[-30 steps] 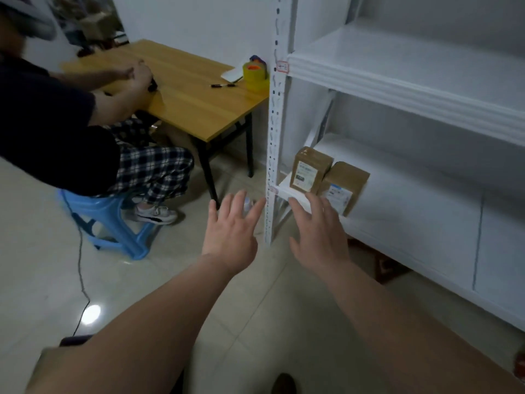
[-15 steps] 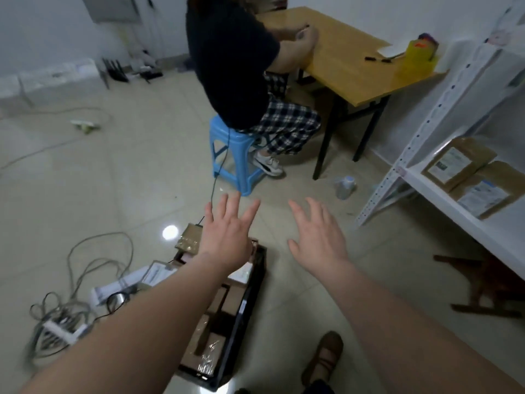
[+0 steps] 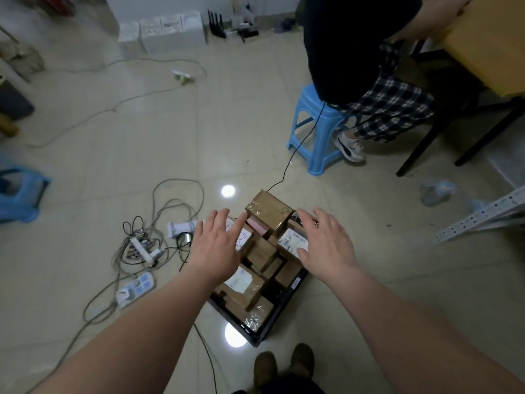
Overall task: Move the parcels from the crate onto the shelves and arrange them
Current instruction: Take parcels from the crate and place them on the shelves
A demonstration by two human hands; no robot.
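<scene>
The black crate (image 3: 287, 297) lay on the floor (image 3: 170, 137) beneath the fingers (image 3: 218, 223), its long axis running from the person's shoes (image 3: 284, 365) away toward the blue stool (image 3: 315, 118). Half a second before, only the left hand (image 3: 218, 243) was over it. Now the right hand (image 3: 326, 243) hovered there too, both with fingers spread and holding nothing. Brown taped parcels (image 3: 268, 211), some white-labelled, filled the crate, the tallest just beyond the fingertips.

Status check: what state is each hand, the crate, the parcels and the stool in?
Left hand: open, fingers spread, holding nothing.
Right hand: open, fingers spread, holding nothing.
Black plastic crate: on the floor, full.
Brown cardboard parcels: piled in the crate, none gripped.
Blue plastic stool: upright, a person seated on it.
</scene>
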